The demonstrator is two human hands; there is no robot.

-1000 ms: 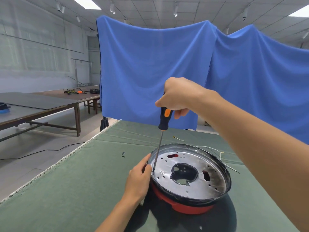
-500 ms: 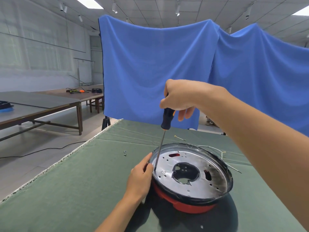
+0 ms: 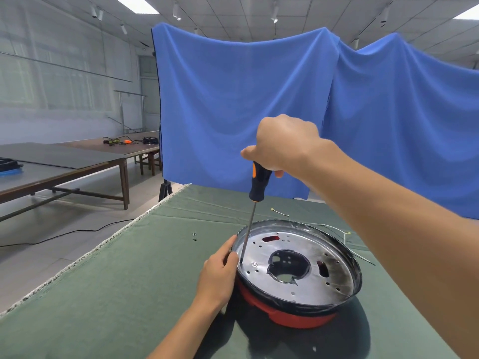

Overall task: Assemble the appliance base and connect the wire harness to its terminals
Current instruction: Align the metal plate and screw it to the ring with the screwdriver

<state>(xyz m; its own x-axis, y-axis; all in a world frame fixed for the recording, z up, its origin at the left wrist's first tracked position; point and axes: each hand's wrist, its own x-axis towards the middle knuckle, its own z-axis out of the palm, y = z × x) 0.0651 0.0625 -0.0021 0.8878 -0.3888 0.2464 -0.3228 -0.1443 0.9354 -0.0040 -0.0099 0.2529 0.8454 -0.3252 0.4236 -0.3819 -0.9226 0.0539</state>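
Note:
The round appliance base, a silver perforated plate with a black rim over a red lower shell, sits on the green table. My left hand grips its left rim, thumb on the edge. My right hand grips the black-and-orange handle of a screwdriver held nearly upright. Its tip rests on the plate's left side, just inside the rim beside my left thumb. A thin wire harness with yellow ends lies behind the base.
Loose screws lie on the green cloth left of the base. A short yellow-tipped wire lies farther back. The table's left edge runs diagonally. Blue drapes hang behind; wooden tables stand at far left.
My right hand has shifted its fingers on the screwdriver handle, with the tip staying at the same spot on the plate. My left hand has kept its hold on the rim.

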